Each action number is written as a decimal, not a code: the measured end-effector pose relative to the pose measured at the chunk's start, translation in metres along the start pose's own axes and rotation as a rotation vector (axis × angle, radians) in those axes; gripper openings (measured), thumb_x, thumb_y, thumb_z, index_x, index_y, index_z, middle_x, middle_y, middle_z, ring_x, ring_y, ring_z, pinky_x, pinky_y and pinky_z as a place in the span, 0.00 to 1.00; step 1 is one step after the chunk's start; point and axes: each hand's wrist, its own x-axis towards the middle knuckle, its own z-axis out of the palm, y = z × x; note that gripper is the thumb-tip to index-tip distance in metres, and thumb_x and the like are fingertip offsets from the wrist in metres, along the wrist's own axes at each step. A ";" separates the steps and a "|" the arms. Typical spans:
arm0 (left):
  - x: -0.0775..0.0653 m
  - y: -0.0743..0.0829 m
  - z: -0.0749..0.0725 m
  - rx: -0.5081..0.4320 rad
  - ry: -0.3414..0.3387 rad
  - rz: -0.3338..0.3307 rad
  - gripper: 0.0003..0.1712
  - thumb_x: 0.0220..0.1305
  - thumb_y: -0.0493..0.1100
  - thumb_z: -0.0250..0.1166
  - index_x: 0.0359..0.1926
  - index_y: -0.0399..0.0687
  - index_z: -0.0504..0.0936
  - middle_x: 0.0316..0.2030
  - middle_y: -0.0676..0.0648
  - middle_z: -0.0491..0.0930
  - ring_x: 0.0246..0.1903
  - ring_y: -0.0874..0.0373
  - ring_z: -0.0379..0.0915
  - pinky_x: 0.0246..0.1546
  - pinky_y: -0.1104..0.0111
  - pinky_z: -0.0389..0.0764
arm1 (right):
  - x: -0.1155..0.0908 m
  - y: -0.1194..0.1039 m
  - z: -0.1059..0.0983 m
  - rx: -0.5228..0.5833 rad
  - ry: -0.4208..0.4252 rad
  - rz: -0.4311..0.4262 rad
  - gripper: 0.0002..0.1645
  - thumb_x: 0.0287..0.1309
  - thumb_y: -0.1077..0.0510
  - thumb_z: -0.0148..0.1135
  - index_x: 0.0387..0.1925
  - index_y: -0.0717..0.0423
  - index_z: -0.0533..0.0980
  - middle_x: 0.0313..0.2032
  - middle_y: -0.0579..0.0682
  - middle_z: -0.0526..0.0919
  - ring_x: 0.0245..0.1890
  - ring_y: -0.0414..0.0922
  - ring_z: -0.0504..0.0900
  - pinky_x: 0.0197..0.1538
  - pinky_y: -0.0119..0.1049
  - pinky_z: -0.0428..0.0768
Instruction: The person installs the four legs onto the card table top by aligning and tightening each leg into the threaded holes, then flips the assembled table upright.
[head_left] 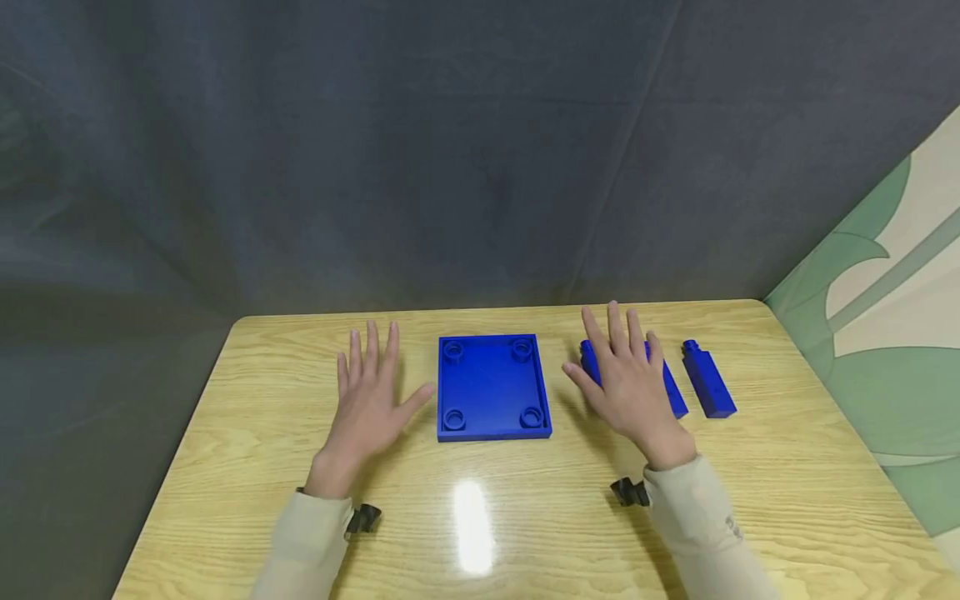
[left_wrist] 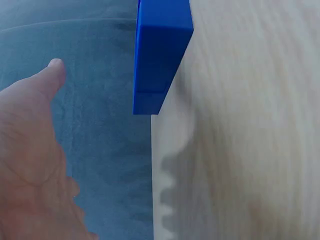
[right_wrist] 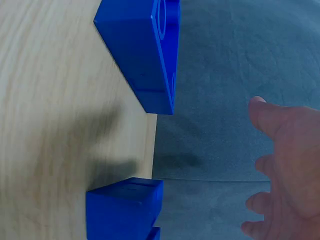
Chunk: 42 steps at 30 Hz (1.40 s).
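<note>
All fingers of the left hand (head_left: 366,412) and right hand (head_left: 633,396) spread wide, the square blue plastic-looking tray (head_left: 491,387) should be light, stiff, best gripped at opposite sides

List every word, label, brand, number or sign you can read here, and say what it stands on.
No readable text.
Right sleeve: small grey mark, too small and blurred to read.
Blue tray and blue pieces: no lettering visible.
</note>
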 end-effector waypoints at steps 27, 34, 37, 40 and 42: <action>-0.016 0.020 0.065 -0.488 0.137 -0.034 0.59 0.80 0.54 0.65 0.92 0.57 0.33 0.90 0.40 0.39 0.89 0.38 0.32 0.86 0.33 0.36 | -0.037 0.015 0.037 0.261 0.371 -0.003 0.46 0.67 0.63 0.75 0.81 0.65 0.67 0.73 0.75 0.72 0.73 0.75 0.69 0.72 0.80 0.59; -0.021 0.014 0.076 -0.623 0.125 -0.010 0.60 0.79 0.51 0.65 0.92 0.54 0.31 0.90 0.48 0.47 0.89 0.45 0.40 0.88 0.39 0.32 | -0.045 0.019 0.049 0.231 0.374 0.013 0.49 0.60 0.61 0.81 0.79 0.65 0.70 0.67 0.72 0.80 0.69 0.74 0.71 0.72 0.77 0.59; -0.022 0.013 0.078 -0.617 0.114 -0.021 0.61 0.78 0.53 0.67 0.92 0.57 0.32 0.89 0.52 0.49 0.89 0.42 0.36 0.87 0.35 0.34 | -0.047 0.021 0.051 0.206 0.385 0.017 0.51 0.56 0.60 0.85 0.78 0.64 0.72 0.64 0.71 0.83 0.69 0.74 0.71 0.73 0.76 0.58; -0.021 0.012 0.079 -0.603 0.097 -0.034 0.63 0.76 0.56 0.69 0.92 0.60 0.34 0.89 0.55 0.50 0.88 0.34 0.31 0.83 0.26 0.36 | -0.049 0.023 0.052 0.192 0.402 0.018 0.53 0.53 0.60 0.87 0.78 0.64 0.73 0.63 0.71 0.84 0.70 0.73 0.71 0.73 0.76 0.58; -0.021 0.013 0.080 -0.593 0.080 -0.040 0.64 0.75 0.57 0.71 0.93 0.60 0.36 0.89 0.56 0.50 0.87 0.30 0.30 0.80 0.21 0.37 | -0.051 0.025 0.052 0.181 0.407 0.021 0.53 0.51 0.60 0.88 0.77 0.64 0.74 0.62 0.71 0.85 0.69 0.74 0.71 0.73 0.76 0.58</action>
